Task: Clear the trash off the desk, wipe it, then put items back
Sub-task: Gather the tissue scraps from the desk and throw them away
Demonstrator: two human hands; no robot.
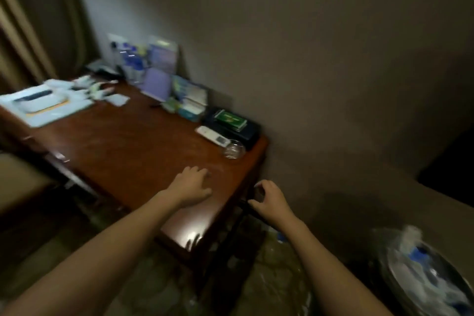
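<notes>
My left hand rests palm down on the brown wooden desk, near its right front corner, with nothing under its fingers. My right hand hangs just off the desk's right edge. Its fingers and thumb are curled and seem to pinch the dark rim of a clear plastic bag that hangs below, with a blue-capped bottle inside. A clear plastic cup lies on its side near the desk's right edge, beyond my left hand. The picture is blurred.
Along the wall stand a white remote, a dark box with a green packet, small cartons, a purple card and water bottles. White papers and a tray lie far left. A lined bin holds trash at lower right.
</notes>
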